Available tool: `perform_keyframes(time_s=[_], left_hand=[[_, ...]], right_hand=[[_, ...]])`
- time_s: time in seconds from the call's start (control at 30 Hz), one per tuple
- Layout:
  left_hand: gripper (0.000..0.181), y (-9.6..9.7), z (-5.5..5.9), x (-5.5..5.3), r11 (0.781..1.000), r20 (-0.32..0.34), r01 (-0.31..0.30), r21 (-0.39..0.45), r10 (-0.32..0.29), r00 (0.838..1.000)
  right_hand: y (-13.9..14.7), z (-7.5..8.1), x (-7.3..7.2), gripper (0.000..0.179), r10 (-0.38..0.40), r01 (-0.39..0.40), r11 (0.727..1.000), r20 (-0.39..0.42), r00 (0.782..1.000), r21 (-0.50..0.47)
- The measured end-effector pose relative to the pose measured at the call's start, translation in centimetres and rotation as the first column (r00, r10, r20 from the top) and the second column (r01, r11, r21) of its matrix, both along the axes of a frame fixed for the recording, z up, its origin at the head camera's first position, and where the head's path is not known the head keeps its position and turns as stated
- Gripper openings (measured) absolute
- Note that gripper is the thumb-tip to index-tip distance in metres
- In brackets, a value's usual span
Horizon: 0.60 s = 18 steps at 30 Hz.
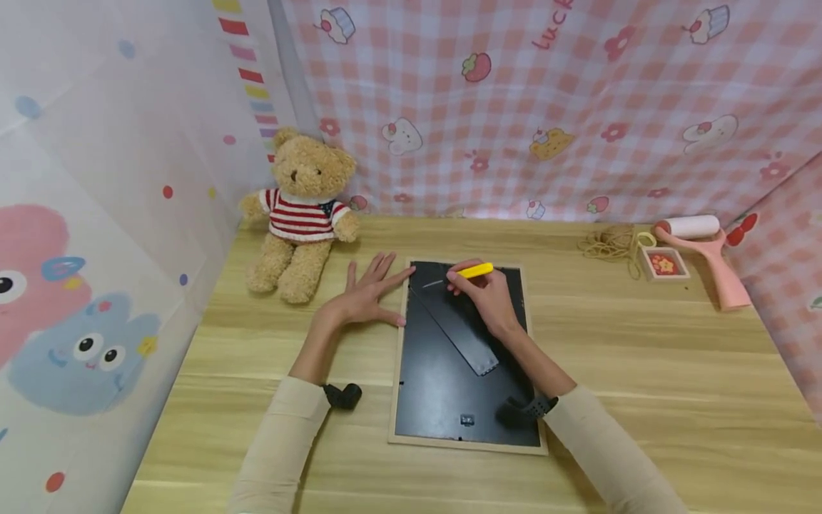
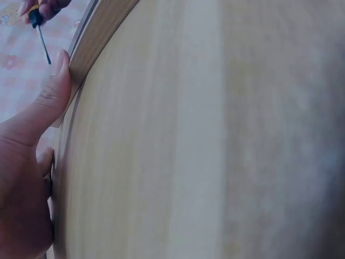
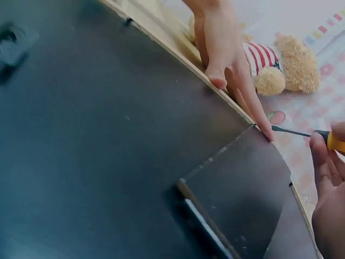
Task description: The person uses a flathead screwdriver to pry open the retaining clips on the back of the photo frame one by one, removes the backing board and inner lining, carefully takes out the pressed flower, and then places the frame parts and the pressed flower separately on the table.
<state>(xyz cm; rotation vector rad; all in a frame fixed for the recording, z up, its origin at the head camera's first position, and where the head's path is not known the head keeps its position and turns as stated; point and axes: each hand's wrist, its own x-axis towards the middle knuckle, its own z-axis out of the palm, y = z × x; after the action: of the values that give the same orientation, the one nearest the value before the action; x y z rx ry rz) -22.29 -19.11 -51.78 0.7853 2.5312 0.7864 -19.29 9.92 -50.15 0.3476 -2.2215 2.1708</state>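
Note:
A picture frame with a light wooden border lies face down, its black backing board up. A flat black stand leg runs slantwise across that board. My left hand is spread at the upper left side, index fingertip and thumb touching the border. My right hand grips a screwdriver by its yellow handle above the upper part of the board. The thin shaft points left; in the right wrist view the screwdriver has its tip near the left index finger.
A teddy bear in a striped sweater sits at the back left. Toward the back right lie a twine bundle, a small framed flower piece and a pink-handled roller. Patterned cloth hangs behind the wooden table.

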Motion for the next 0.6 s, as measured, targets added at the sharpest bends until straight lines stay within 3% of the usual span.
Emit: perform_keyframes(time_s=[0.17,0.33,0.6], left_hand=[[0.111,-0.1,-0.1,-0.1,1.0,-0.005,0.002,-0.017,-0.002,1.0],[0.11,0.0,0.1,0.0,1.0,0.009,-0.006,-0.023,0.006,1.0],[0.109,0.2,0.3,0.3,0.999,0.0,-0.014,-0.034,0.014,1.0]], right_hand=[[0.3,0.0,-0.8,0.024,0.09,-0.093,0.993,0.04,0.995,0.076],[0.3,0.1,-1.0,0.026,0.135,-0.142,0.969,0.051,0.99,0.202],[-0.5,-0.1,-1.3,0.026,0.162,-0.166,0.957,0.035,0.986,0.24]])
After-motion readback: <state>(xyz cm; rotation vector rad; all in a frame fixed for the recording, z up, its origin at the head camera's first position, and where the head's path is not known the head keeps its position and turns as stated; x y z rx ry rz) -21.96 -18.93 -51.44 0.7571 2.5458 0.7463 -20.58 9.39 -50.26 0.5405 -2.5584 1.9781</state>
